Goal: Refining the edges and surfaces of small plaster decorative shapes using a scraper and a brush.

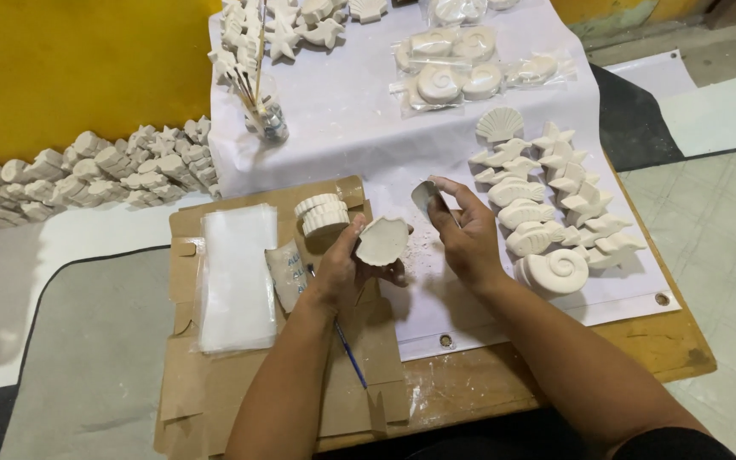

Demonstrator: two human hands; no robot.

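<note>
Left hand [338,264]: fingers closed around a white plaster shell cast [382,241], held over the cardboard sheet [215,383]. Right hand [466,234]: fingers pinching a small grey sanding piece [424,195] just beside it. Risk: brittle cast may chip or slip under pressure, dropping onto the stacked round casts [323,215].

Both forearms are bare to the left hand [338,264] and right hand [468,238]; a dark sleeve edge shows at the right upper arm.
</note>
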